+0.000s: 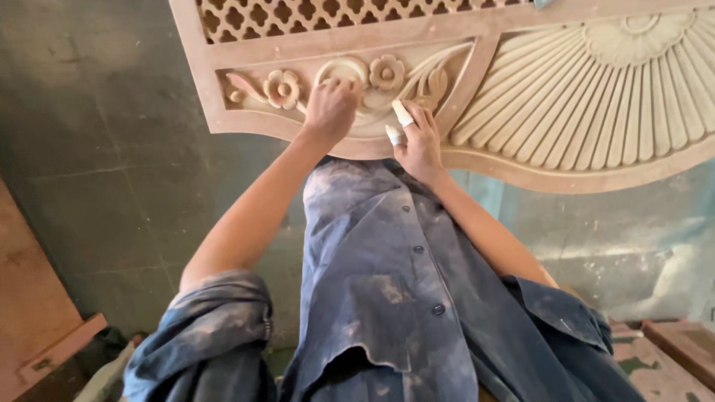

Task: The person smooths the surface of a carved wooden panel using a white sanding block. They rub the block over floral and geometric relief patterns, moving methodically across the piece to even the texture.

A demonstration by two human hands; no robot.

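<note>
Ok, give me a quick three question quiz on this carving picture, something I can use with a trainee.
1. True or false: both hands rest on the carved wooden panel.
2. Which hand has pale wraps on two fingers? A) left hand B) right hand C) neither
3. Fill in: right of the flower and vine carving the panel bears a ribbed ____ pattern.

Key
1. True: the left hand lies closed on the vine relief between the two flowers, and the right hand touches the carving beside it.
2. B
3. fan (sunburst)
</note>
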